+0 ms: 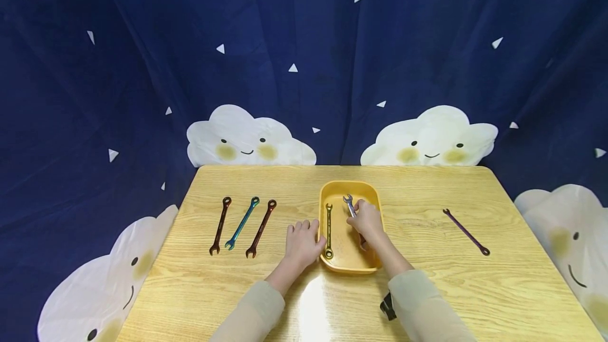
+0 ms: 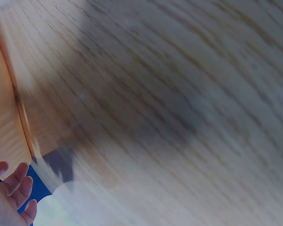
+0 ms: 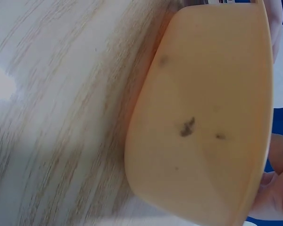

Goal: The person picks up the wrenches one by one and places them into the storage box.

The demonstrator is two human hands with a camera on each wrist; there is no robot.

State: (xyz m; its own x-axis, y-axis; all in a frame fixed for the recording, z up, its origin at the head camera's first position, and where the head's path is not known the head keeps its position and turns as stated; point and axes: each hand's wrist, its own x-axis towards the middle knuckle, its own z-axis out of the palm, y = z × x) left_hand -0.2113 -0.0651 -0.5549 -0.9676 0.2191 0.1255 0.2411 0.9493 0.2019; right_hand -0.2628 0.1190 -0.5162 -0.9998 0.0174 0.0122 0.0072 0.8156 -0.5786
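Note:
My right hand [image 1: 368, 221] reaches into the yellow tray [image 1: 351, 269] and pinches a silver combination wrench [image 1: 349, 203] by its middle. The wrench's open end points to the far side. A reddish wrench end [image 1: 363, 243] shows below the hand, in line with it. Along the tray's left side lies a gold-green wrench [image 1: 329, 231]. My left hand [image 1: 302, 241] rests at the tray's left rim, its fingers loosely bent in the left wrist view. The right wrist view shows the tray's outer wall [image 3: 203, 94], hiding what the right hand holds.
Left of the tray, a dark red wrench [image 1: 220, 226], a blue wrench [image 1: 242, 223] and another red wrench [image 1: 261, 228] lie side by side on the wooden table [image 1: 522, 278]. A purple wrench [image 1: 466, 231] lies to the right. A dark blue curtain [image 1: 332, 41] hangs behind.

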